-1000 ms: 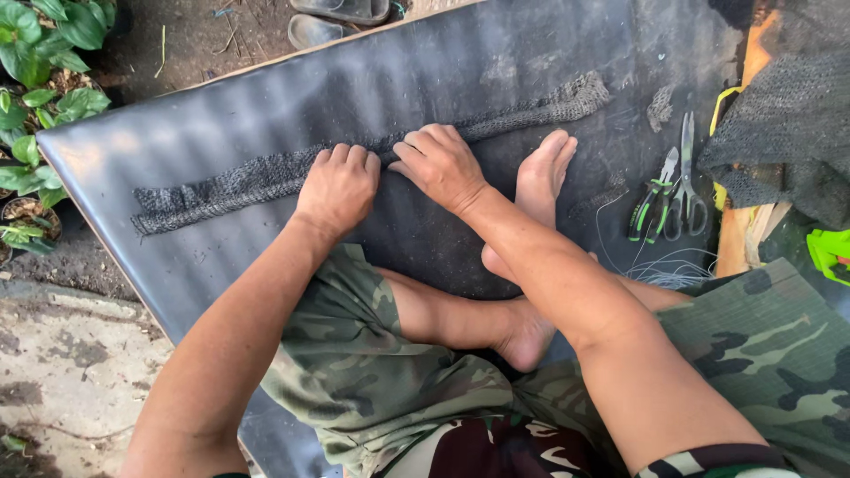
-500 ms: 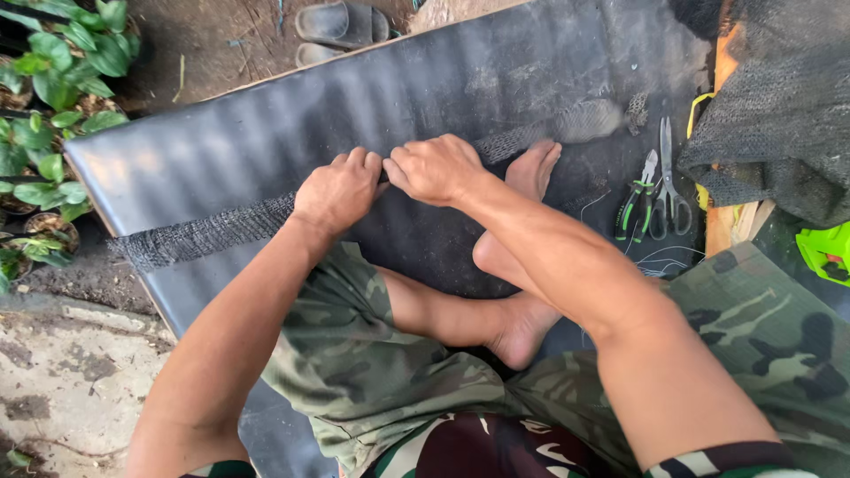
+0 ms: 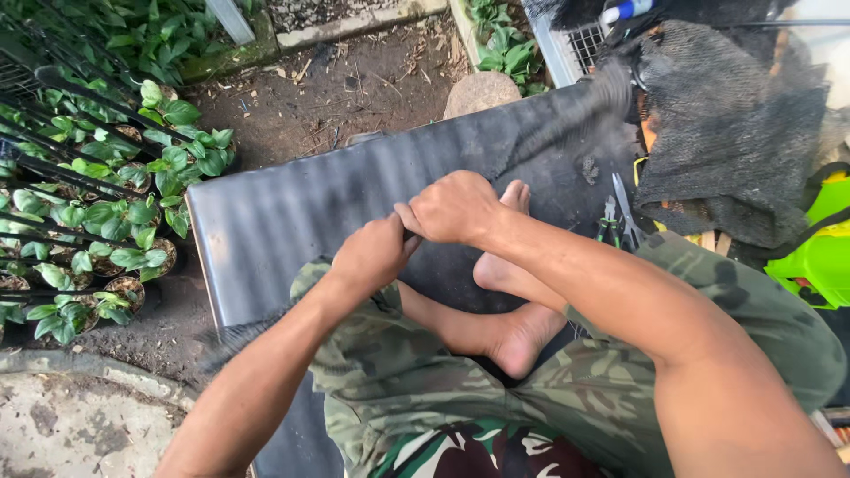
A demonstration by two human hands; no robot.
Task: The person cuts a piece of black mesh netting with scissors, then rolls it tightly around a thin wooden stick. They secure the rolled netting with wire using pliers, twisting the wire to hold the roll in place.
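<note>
A wide dark ribbed sheet (image 3: 283, 212) lies on the ground over my crossed legs. My left hand (image 3: 372, 257) and my right hand (image 3: 456, 208) meet above its middle, thumbs touching, fingers curled around a frayed strip of black netting (image 3: 575, 111). The strip runs blurred from the lower left edge of the sheet up to the top right corner. My bare feet (image 3: 505, 274) rest on the sheet just under the hands. Which fingers pinch the strip is hidden by the backs of the hands.
Green-handled pliers and scissors (image 3: 620, 219) lie on the sheet to the right of my hands. A heap of black netting (image 3: 726, 133) and a bright green object (image 3: 828, 248) sit at the right. Several potted plants (image 3: 106, 204) stand on the left, a stone (image 3: 481, 93) beyond the sheet.
My hands went from flat, pressing the strip onto the sheet, to closed around it and drawn together. The strip has lifted off the sheet and is blurred. The view tilted upward.
</note>
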